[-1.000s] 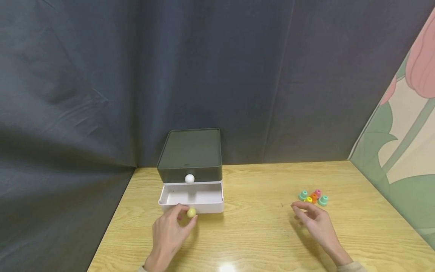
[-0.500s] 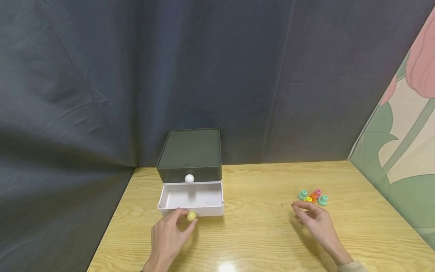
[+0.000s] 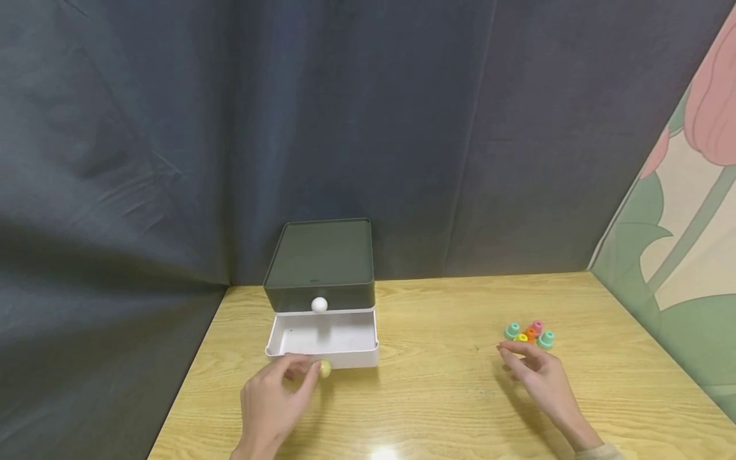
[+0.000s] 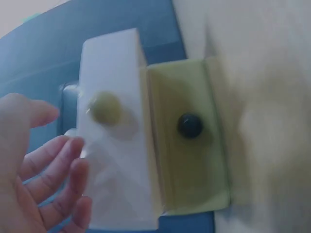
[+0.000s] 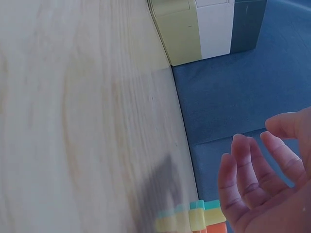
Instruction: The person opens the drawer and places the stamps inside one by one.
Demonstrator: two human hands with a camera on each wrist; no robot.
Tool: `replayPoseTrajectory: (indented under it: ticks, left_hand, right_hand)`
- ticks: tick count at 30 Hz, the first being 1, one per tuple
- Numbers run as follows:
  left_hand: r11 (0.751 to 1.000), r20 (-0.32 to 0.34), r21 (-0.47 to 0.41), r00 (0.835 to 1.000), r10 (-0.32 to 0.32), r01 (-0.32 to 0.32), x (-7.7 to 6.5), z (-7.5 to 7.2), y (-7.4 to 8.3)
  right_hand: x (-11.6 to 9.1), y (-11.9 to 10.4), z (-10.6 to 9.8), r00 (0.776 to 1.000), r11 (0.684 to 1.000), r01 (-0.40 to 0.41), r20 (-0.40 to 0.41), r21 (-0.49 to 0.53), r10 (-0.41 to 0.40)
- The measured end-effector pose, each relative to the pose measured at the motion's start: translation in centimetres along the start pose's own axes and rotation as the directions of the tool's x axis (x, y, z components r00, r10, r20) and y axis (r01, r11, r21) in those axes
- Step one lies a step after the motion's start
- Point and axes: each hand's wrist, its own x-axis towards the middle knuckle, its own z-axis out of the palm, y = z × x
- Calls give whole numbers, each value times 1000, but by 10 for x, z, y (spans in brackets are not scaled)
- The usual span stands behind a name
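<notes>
Far left, dark cloth in folds. Next, the left hand, with loosely bent fingers a little apart, just beside the yellow knob but off it. Behind that knob, the white drawer, pulled out under the dark top part with its white knob. Below, a green drawer with a dark knob. Farther right, on the wooden table, little bright cups. Near those, the right hand, with softly bent, slightly spread fingers. Last, big pink flowers.
</notes>
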Motion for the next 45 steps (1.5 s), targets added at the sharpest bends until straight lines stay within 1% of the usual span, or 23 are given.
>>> replayPoseTrajectory:
  ticks: [3, 5, 7, 9, 11, 14, 17, 21, 24, 27, 38, 45]
  left_hand:
    - [998, -113, -49, 993, 19, -25, 10, -7, -4]
    - [996, -163, -93, 987, -2, -13, 16, -10, -8]
    - [990, -184, -137, 982, -49, 24, 21, -12, -13]
    - [981, -173, -181, 979, -106, 74, 23, -12, -19]
    - [968, -140, -211, 976, -166, 134, 23, -10, -25]
    - [950, -82, -230, 968, -238, 214, 20, -6, -33]
    - [935, -27, -231, 959, -284, 270, 17, -1, -40]
    - [916, 42, -244, 948, -317, 317, 16, 4, -46]
    - [907, 71, -249, 940, -333, 340, 16, 6, -48]
    - [904, 80, -246, 937, -341, 350, 15, 6, -48]
    - [899, 90, -263, 936, -339, 351, 13, 8, -50]
    - [899, 100, -253, 934, -344, 358, 15, 8, -51]
  right_hand:
    - [0, 0, -2, 1000, 1000, 20, -17, -5, -20]
    - [0, -1, -4, 999, 1000, 23, -23, -15, -23]
    - [0, -1, -7, 1000, 1000, 19, -22, -22, -19]
    - [0, -1, -9, 1000, 999, 10, -15, -30, -10]
    - [0, -1, -11, 1000, 1000, 5, -15, -31, -5]
    - [3, 1, -14, 999, 999, 25, -35, -26, -26]
    - [7, 2, -17, 995, 998, 65, -68, -23, -66]
    - [11, 2, -23, 988, 994, 106, -108, -36, -110]
    - [13, 2, -29, 981, 990, 139, -131, -34, -143]
    - [14, 4, -35, 976, 987, 160, -143, -25, -162]
    - [20, 12, -58, 986, 993, 69, -146, -100, -83]
    - [24, 20, -69, 981, 983, 47, -177, -180, -79]
